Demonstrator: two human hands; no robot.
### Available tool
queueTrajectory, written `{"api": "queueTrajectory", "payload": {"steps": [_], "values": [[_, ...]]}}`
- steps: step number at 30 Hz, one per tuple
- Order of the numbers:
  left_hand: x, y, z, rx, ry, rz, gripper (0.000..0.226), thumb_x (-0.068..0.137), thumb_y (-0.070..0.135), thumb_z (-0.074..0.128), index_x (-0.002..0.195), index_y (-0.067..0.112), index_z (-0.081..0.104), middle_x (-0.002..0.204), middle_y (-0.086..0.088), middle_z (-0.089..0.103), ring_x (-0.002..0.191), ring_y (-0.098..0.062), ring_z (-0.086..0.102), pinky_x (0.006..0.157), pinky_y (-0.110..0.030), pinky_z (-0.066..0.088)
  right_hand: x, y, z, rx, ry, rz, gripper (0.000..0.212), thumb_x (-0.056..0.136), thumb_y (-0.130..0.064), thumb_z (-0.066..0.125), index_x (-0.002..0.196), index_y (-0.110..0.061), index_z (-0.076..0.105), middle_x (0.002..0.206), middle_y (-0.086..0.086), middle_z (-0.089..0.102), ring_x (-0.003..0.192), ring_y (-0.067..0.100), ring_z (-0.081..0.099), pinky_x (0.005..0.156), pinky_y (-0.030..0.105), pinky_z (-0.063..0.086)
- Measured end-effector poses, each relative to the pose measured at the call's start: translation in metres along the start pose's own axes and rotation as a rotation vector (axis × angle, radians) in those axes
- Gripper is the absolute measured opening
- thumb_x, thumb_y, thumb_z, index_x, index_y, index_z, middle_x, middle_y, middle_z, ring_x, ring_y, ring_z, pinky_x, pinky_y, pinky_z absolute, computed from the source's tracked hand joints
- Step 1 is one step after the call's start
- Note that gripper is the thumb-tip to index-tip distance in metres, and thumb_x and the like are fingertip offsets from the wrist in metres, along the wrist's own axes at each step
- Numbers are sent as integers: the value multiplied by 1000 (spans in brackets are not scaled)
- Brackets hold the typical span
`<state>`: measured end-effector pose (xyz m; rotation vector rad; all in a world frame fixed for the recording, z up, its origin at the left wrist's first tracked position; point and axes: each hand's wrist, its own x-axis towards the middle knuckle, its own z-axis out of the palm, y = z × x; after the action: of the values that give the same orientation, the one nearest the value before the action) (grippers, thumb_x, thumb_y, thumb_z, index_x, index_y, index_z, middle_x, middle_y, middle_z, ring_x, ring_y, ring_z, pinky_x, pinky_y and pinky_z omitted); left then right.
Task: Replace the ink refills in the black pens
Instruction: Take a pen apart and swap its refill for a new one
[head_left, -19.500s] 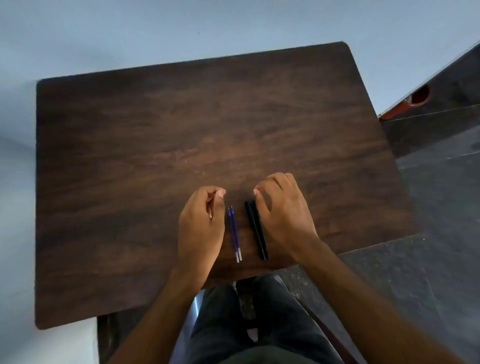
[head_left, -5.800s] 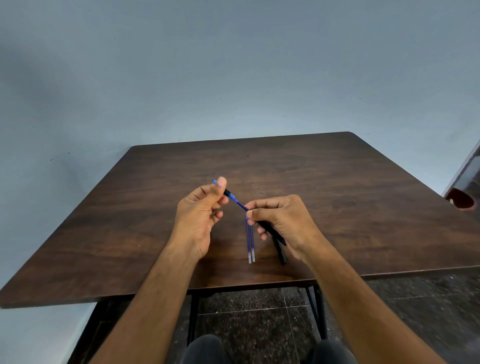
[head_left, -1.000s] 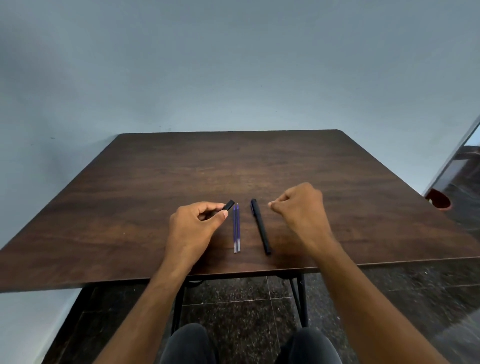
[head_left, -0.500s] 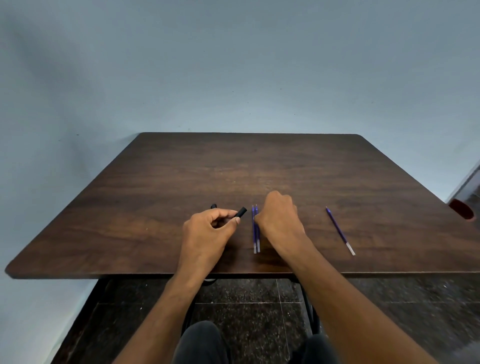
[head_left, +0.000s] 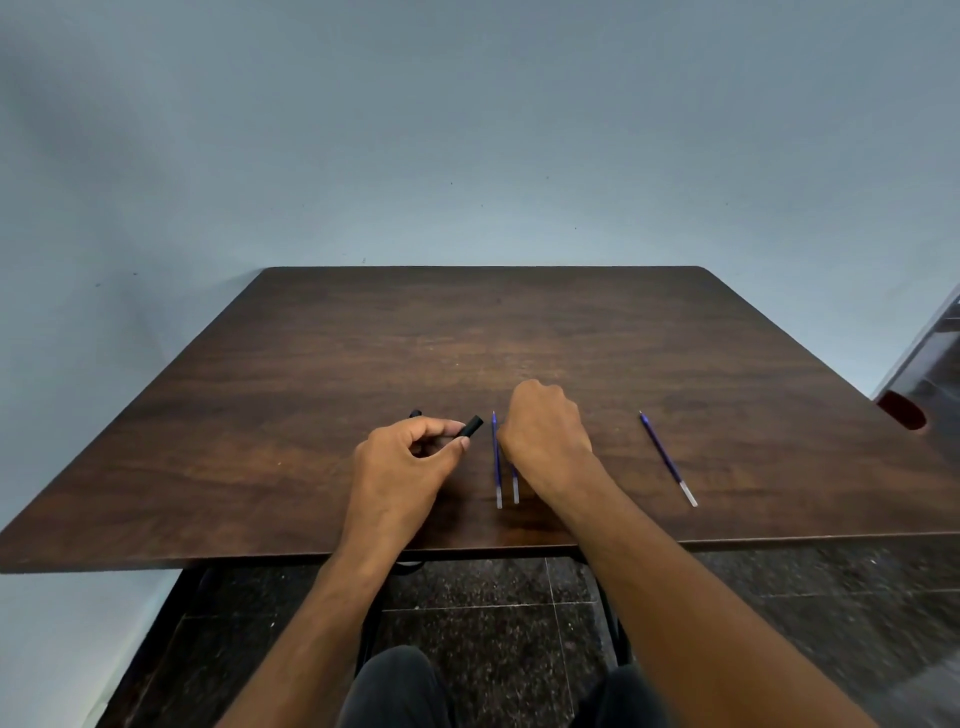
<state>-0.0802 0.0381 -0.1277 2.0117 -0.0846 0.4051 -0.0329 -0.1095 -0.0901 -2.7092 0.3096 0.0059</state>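
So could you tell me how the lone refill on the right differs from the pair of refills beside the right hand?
The lone refill lies angled, its tip leaning left, while the pair of refills lies straight, pointing away from the person. The lone refill is clear of both hands; the pair is partly covered by the right hand. All are thin blue refills with pale near ends, flat on the table.

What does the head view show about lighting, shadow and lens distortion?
Head view: soft, even light, no glare on the table; faint shadows under the left hand and right hand; wide-angle stretch splays the table edges and forearms; the floor at lower right looks smeared; the refills stay sharp.
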Motion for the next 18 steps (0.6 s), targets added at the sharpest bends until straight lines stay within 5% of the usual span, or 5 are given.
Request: {"api": "queueTrajectory", "payload": {"steps": [7, 11, 14, 18], "values": [[-1, 3, -1, -20, 5, -13, 13, 80, 28, 81, 92, 34, 79, 78, 28, 72, 78, 12, 66, 65, -2, 45, 3, -4, 0, 9, -21, 5, 10, 94, -15, 69, 101, -10, 65, 70, 4, 46, 61, 18, 49, 52, 32, 39], [-1, 4, 1, -35, -4, -13, 11, 80, 29, 80, 88, 36, 78, 80, 31, 71, 78, 12, 66, 62, -1, 44, 6, 0, 2, 40, -27, 55, 27, 84, -23, 80, 74, -13, 56, 67, 4, 45, 62, 21, 48, 58, 33, 42], [-3, 3, 2, -37, -6, -22, 10, 80, 30, 80, 86, 36, 78, 77, 27, 73, 75, 9, 67, 61, -4, 44, 6, 4, 2, 77, -13, 78, 44, 79, -33, 84, 62, -17, 46, 68, 3, 50, 59, 20, 53, 48, 29, 40], [-4, 5, 2, -28, -21, -13, 10, 80, 30, 79, 87, 36, 78, 77, 27, 72, 75, 9, 67, 62, -3, 44, 5, 8, -8, 244, 56, 82, 43, 75, -37, 86, 56, -15, 53, 56, -1, 53, 31, 8, 47, 24, 14, 25]]}}
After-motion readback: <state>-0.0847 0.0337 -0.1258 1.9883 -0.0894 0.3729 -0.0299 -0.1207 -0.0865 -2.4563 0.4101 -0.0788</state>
